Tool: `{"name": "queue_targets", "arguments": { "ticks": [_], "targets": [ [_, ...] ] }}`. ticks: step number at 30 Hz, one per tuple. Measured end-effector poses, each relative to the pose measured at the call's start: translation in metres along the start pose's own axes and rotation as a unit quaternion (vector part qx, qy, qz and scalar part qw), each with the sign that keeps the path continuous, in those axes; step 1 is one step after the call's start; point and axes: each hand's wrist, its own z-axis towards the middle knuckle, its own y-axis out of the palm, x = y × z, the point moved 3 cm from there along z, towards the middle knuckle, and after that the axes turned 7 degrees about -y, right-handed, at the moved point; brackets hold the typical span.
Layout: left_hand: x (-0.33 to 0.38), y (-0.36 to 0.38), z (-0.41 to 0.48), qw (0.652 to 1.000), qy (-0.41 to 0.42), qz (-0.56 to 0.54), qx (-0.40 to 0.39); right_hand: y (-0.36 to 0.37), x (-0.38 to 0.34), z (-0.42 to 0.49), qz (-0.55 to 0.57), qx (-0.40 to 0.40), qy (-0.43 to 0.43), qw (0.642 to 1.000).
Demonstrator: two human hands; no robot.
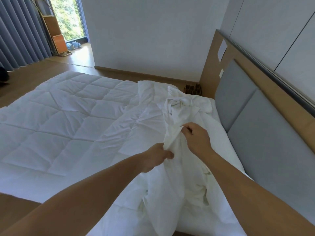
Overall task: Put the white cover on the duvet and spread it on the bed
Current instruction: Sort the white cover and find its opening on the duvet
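Head view: we've got quilted duvet (59, 120) lying flat across bed (226, 147), uncovered. White cover (177, 176) bunched on top at grey headboard (255, 126) side. Left hand (156, 157) pinching cover fold, right hand (197, 138) fingers (187, 129) curled, gripping same fold just beyond.

no readable text, no labels, no signs

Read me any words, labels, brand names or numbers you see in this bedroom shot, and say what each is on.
No readable text anywhere.
The white plates on the wooden headboard: blank, as far as shows.
The orange box: no print visible.
The white cover and the duvet: no tag visible.
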Motion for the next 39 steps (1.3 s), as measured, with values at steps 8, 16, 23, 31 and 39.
{"name": "queue_targets", "arguments": {
  "ticks": [8,16,23,31,39],
  "targets": [
    [0.015,-0.012,-0.006,0.989,0.055,-0.13,0.045,0.017,0.026,-0.029,0.108,-0.074,0.061,0.989],
    [0.023,-0.018,-0.023,0.993,0.104,0.009,0.049,0.059,0.032,-0.056,0.104,-0.239,0.061,0.964],
    [-0.026,-0.056,-0.028,0.943,0.07,0.086,0.314,0.039,0.014,-0.034,0.133,-0.211,0.047,0.967],
    [-0.043,-0.037,-0.019,0.973,0.055,-0.226,0.01,0.048,-0.043,-0.012,0.18,-0.215,0.03,0.959],
    [-0.019,-0.06,-0.028,0.967,0.082,0.005,0.241,0.042,-0.026,-0.02,0.179,-0.261,0.021,0.948]
  ]
}}
